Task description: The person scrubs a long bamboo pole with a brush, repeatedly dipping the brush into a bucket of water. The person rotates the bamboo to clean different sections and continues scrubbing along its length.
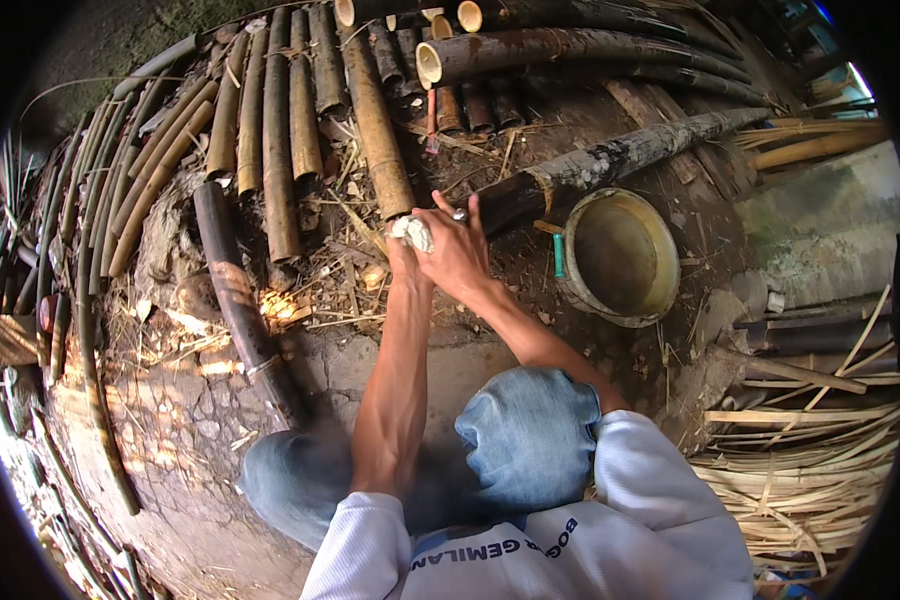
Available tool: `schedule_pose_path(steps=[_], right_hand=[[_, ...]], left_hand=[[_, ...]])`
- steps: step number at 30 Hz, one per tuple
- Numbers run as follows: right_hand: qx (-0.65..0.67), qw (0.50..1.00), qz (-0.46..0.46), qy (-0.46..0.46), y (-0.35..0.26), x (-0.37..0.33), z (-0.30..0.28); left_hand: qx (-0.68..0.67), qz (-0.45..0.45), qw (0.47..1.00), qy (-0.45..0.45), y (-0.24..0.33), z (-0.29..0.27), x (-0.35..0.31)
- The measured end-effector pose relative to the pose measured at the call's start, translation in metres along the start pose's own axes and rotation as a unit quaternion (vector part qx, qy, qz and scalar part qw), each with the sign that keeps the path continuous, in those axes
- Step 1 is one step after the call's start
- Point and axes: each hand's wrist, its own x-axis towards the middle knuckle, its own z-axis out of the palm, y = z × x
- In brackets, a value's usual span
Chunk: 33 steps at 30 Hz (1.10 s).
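Observation:
In front of me, both hands meet beside the lower end of a long brown bamboo pole. A crumpled white lump, its material unclear, sits in my left hand, which is closed around it; most of those fingers are hidden. Against the lump and the left hand rests my right hand, its visible fingers stretched and apart, with a ring on one. Just beyond the right fingers lies a dark end of a thick mottled bamboo pole.
A round basin stands to the right, a green-handled tool by its rim. Cut bamboo poles lie in rows at the far left. Thick poles are stacked far right. Split strips lie near right; a dark pole lies left.

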Motion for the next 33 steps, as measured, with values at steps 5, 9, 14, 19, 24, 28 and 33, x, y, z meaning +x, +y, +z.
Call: schedule_pose_path(steps=[5, 9, 14, 19, 24, 28, 33], right_hand=[[-0.127, 0.944, 0.294, 0.081, 0.229, 0.027, -0.112], [-0.184, 0.961, 0.176, 0.106, 0.120, 0.018, -0.058], [-0.138, 0.979, 0.108, 0.101, 0.115, 0.004, -0.045], [-0.158, 0.952, 0.250, 0.075, 0.187, 0.034, -0.120], [-0.061, 0.983, 0.027, 0.172, 0.106, -0.028, -0.006], [-0.144, 0.921, 0.258, 0.253, 0.237, -0.003, -0.117], [0.035, 0.953, 0.231, 0.192, 0.114, -0.021, -0.024]], left_hand=[[-0.023, -0.142, 0.961, 0.237, -0.040, 0.114, -0.028], [0.011, -0.022, 0.978, 0.209, -0.041, 0.072, -0.006], [0.067, -0.016, 0.974, 0.216, -0.045, 0.064, -0.017], [0.068, -0.016, 0.972, 0.223, -0.055, 0.064, -0.011], [0.049, -0.023, 0.970, 0.237, -0.044, 0.076, -0.015], [0.061, -0.051, 0.965, 0.251, -0.051, 0.097, -0.012], [0.068, -0.018, 0.966, 0.250, -0.039, 0.070, -0.004]])
